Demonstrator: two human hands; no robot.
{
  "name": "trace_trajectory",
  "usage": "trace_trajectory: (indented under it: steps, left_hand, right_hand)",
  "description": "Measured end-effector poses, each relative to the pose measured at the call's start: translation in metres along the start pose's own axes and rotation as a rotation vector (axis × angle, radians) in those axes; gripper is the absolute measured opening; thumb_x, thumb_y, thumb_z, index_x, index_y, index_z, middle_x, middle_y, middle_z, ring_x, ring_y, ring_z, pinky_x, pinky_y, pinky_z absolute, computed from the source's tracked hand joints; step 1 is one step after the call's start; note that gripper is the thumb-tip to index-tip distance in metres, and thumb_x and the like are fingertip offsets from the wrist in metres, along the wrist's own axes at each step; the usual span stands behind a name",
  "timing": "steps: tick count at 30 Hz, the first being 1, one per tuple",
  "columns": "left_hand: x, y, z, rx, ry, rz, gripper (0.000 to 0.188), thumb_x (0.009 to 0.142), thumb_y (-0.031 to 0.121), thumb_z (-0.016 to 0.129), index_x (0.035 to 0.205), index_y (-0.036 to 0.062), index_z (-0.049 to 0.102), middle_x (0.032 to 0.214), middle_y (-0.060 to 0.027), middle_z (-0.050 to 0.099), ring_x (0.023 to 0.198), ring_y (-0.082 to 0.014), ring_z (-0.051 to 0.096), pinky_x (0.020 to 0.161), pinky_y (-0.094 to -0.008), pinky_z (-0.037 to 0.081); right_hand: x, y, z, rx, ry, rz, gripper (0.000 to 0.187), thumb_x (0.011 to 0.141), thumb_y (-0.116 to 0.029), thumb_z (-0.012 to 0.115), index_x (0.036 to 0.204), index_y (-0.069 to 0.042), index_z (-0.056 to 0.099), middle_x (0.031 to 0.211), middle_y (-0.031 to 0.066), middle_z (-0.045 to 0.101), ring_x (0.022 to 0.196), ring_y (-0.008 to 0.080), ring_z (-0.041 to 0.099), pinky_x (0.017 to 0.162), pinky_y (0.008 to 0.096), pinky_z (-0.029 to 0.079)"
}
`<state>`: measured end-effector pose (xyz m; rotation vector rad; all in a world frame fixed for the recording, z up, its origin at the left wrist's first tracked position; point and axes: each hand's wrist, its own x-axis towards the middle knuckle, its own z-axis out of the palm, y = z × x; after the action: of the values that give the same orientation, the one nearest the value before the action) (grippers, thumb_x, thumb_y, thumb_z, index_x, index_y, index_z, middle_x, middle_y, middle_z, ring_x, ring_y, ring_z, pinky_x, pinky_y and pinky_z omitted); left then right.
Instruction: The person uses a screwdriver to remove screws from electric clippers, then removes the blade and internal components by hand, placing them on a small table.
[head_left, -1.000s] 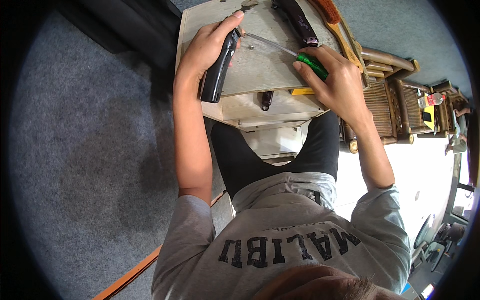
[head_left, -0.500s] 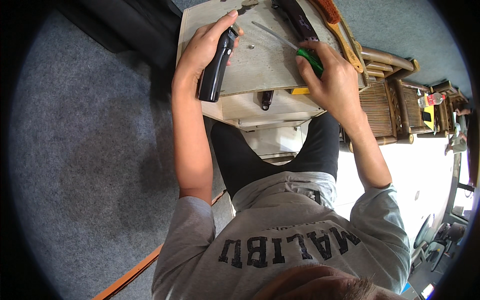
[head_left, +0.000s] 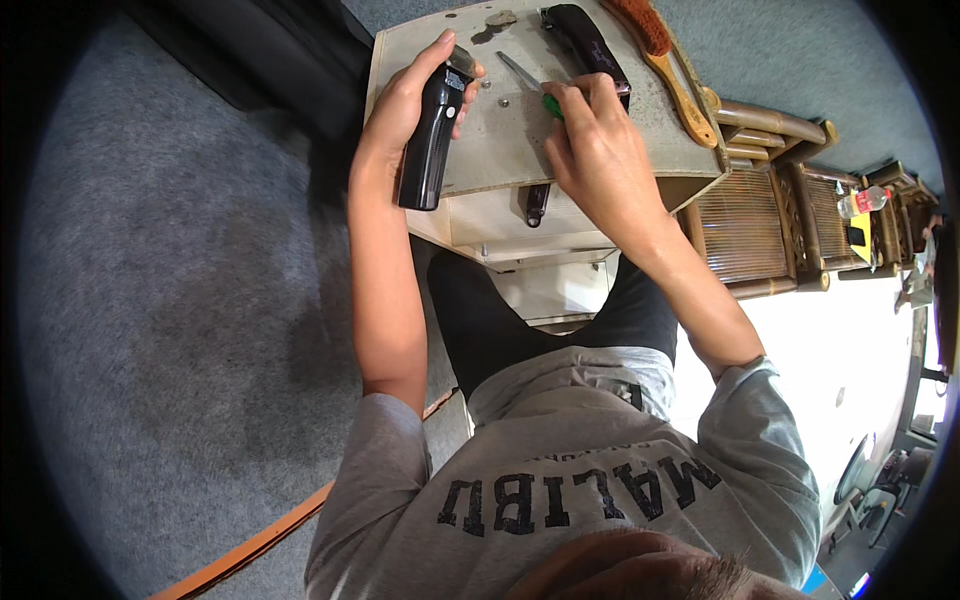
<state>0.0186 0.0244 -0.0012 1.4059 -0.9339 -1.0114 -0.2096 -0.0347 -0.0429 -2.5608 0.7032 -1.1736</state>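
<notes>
My left hand [head_left: 393, 122] is wrapped round a black hair clipper [head_left: 430, 150], its blade end pointing away from me and its body hanging over the table's near left part. In my right hand [head_left: 607, 145] is a screwdriver [head_left: 519, 72] with a green handle, mostly covered by my fingers. Its metal shaft points to the far left, towards the clipper's blade end but apart from it. Between the two hands a small metal screw [head_left: 504, 103] lies on the wooden tabletop [head_left: 500, 150]. A second dark clipper [head_left: 583, 42] rests just beyond my right hand.
A wooden-handled brush [head_left: 680, 90] with reddish bristles lies along the table's right edge. Below the tabletop, a dark object [head_left: 537, 205] sits in an open compartment. Bamboo chairs [head_left: 745, 225] stand at the right, with a plastic bottle [head_left: 864, 201] farther off. A black cloth [head_left: 270, 70] hangs at the left.
My right hand has moved left with the screwdriver, bringing its handle closer to the held clipper. The yellow item below the tabletop is no longer visible. My left hand has barely shifted.
</notes>
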Motion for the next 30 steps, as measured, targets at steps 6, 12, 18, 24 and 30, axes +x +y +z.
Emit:
trace_trajectory:
  steps: [6,12,18,24,30]
  left_hand:
    - [-0.026,-0.003,0.018,-0.296,-0.108,0.059,0.056,0.105,0.061,0.056,0.107,0.0072,0.074,0.077,0.0009,0.067,0.060,-0.0046,0.060,0.052,-0.0206,0.049]
    - [-0.030,-0.008,0.029,-0.225,-0.006,0.067,0.059,0.108,0.061,0.050,0.112,0.0061,0.070,0.080,-0.0013,0.066,0.062,-0.0056,0.060,0.050,-0.0209,0.048]
    - [-0.029,-0.010,0.032,-0.186,0.056,0.079,0.054,0.104,0.058,0.061,0.103,0.0049,0.073,0.073,-0.0021,0.066,0.055,-0.0091,0.061,0.049,-0.0228,0.050]
    - [-0.029,-0.009,0.039,-0.022,0.163,0.110,0.061,0.107,0.063,0.054,0.098,0.0052,0.071,0.068,-0.0023,0.063,0.051,-0.0100,0.061,0.046,-0.0244,0.050]
    - [-0.029,-0.011,0.038,-0.037,0.131,0.118,0.057,0.108,0.059,0.052,0.098,0.0054,0.071,0.068,-0.0026,0.063,0.050,-0.0106,0.060,0.047,-0.0249,0.051]
  right_hand:
    - [0.013,0.002,0.018,-0.061,0.069,-0.094,0.034,0.083,0.002,0.070,0.116,0.004,0.064,0.110,0.0197,0.060,0.106,0.0380,0.063,0.091,0.0456,0.056]
    - [0.031,-0.004,0.020,-0.060,0.171,-0.135,0.025,0.088,-0.001,0.072,0.113,0.000,0.070,0.105,0.0158,0.063,0.102,0.0355,0.063,0.086,0.0425,0.054]
    - [0.042,-0.014,0.025,0.448,0.216,-0.115,0.028,0.094,-0.014,0.078,0.117,0.002,0.074,0.105,0.0156,0.072,0.097,0.0348,0.069,0.085,0.0442,0.057]
    - [0.043,-0.010,0.028,0.392,0.249,-0.127,0.029,0.091,-0.018,0.083,0.111,0.003,0.077,0.101,0.0155,0.075,0.093,0.0338,0.071,0.082,0.0425,0.058]
    - [0.038,-0.012,0.025,0.460,0.224,-0.014,0.029,0.090,-0.017,0.084,0.110,0.004,0.078,0.098,0.0154,0.078,0.089,0.0319,0.072,0.078,0.0419,0.059]
